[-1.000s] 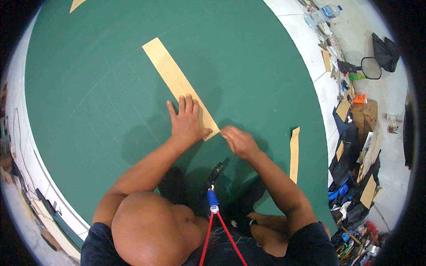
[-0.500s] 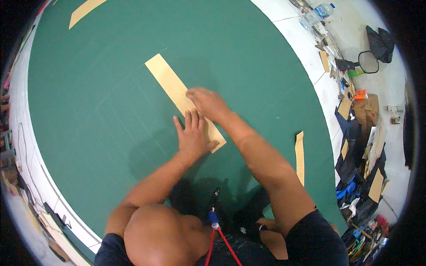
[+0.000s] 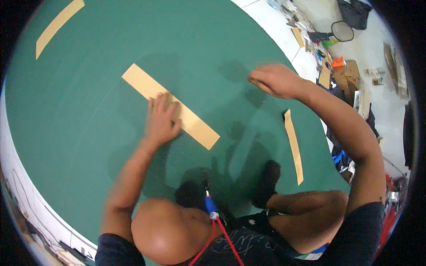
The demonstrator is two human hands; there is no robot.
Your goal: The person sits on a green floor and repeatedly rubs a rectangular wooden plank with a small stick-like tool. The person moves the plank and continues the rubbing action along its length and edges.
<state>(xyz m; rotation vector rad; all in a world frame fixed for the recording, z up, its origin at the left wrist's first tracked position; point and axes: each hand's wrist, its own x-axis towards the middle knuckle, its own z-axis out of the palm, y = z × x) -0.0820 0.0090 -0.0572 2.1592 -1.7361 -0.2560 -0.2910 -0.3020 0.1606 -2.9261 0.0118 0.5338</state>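
A straight tan strip [image 3: 197, 126] lies flat and slanting across a large green sheet [image 3: 102, 164]. My left hand [image 3: 162, 120] rests on the strip's upper middle, fingers stretched out over it. Off to the right, apart from the strip, my right hand [image 3: 276, 81] is held with its fingers curled together. Its fingertips are smeared by motion, and whatever they may hold is hidden. Faint pale lines run over the green sheet to the left of the strip.
Another tan strip [image 3: 293, 148] lies on the sheet near my right knee, and one more tan strip [image 3: 57, 29] is at the far left. Along the right wall are a cardboard box [image 3: 352, 71], a round-framed mirror-like object [image 3: 342, 31], a black bag [image 3: 353, 13] and assorted clutter.
My right hand has left the strip and swung out to the right. The left hand has slid up and left along the strip, which appears turned as the view shifted.
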